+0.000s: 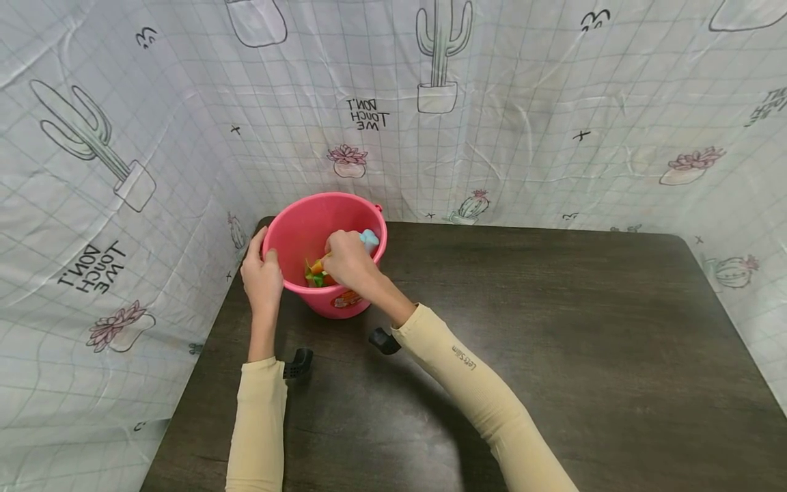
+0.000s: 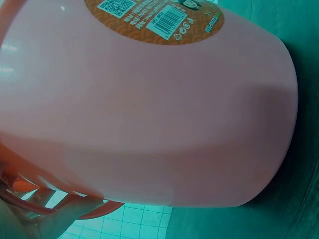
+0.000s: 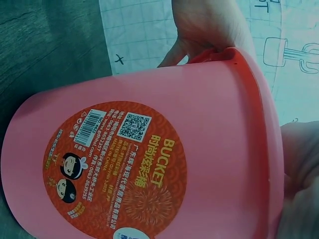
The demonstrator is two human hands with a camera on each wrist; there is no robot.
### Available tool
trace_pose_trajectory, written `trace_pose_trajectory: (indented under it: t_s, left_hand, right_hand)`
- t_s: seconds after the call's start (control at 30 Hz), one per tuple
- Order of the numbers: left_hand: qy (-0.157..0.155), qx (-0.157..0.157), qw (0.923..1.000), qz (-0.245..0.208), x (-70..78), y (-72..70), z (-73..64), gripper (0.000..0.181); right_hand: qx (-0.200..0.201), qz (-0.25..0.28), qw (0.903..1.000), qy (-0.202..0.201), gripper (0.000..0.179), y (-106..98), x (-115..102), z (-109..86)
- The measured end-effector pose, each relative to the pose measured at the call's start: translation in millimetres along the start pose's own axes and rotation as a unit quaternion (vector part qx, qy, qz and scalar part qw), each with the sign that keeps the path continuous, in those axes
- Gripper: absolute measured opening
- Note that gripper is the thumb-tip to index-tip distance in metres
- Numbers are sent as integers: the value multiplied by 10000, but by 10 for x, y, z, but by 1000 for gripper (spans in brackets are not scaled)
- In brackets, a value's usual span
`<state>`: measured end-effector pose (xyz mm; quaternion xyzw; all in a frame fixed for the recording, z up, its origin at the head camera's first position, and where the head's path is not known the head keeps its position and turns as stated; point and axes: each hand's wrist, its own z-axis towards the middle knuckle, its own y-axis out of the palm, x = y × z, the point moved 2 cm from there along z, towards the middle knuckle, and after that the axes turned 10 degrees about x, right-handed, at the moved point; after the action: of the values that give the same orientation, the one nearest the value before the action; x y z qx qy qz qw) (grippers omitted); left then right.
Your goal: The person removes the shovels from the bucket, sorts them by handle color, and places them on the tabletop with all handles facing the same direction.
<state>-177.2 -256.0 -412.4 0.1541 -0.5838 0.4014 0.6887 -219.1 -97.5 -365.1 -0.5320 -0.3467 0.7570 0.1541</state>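
Observation:
A pink bucket stands at the table's far left, tilted slightly toward me. My left hand grips its left rim, thumb over the edge. In the left wrist view, that hand shows at the lower left beside the bucket wall. My right hand reaches down inside with its fingers bent. An orange piece meets its fingertips; I cannot tell whether they pinch it. Below that lies something green and leafy. A light blue object sits behind the right hand, partly hidden by it.
The dark wooden table extends to the right of the bucket. White sheeting printed with cacti encloses it at the back and sides. Black wrist mounts stick out by both forearms. A round orange label is on the bucket's near side.

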Motion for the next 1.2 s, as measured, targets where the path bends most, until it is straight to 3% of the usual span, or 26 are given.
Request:
trace_pose_trajectory:
  t_s: [0.2, 0.37, 0.77, 0.93, 1.2]
  left_hand:
    - [30, -5, 10000, 7, 7, 16, -5, 44]
    - [28, 13, 10000, 15, 0, 17, -5, 43]
    - [51, 68, 10000, -35, -15, 16, -11, 43]
    - [9, 95, 9999, -55, -20, 16, -11, 43]
    - [75, 174, 9998, 4, -13, 11, -9, 43]
  right_hand:
    - [155, 108, 9998, 28, 7, -84, 6, -9]
    - [190, 184, 9996, 28, 20, -173, 24, -21]
    - [236, 441, 9987, 58, 23, -363, -40, -146]
    - [522, 642, 9966, -68, 22, -467, -64, -202]
    - [1192, 494, 9900, -566, 19, -710, -66, -286]
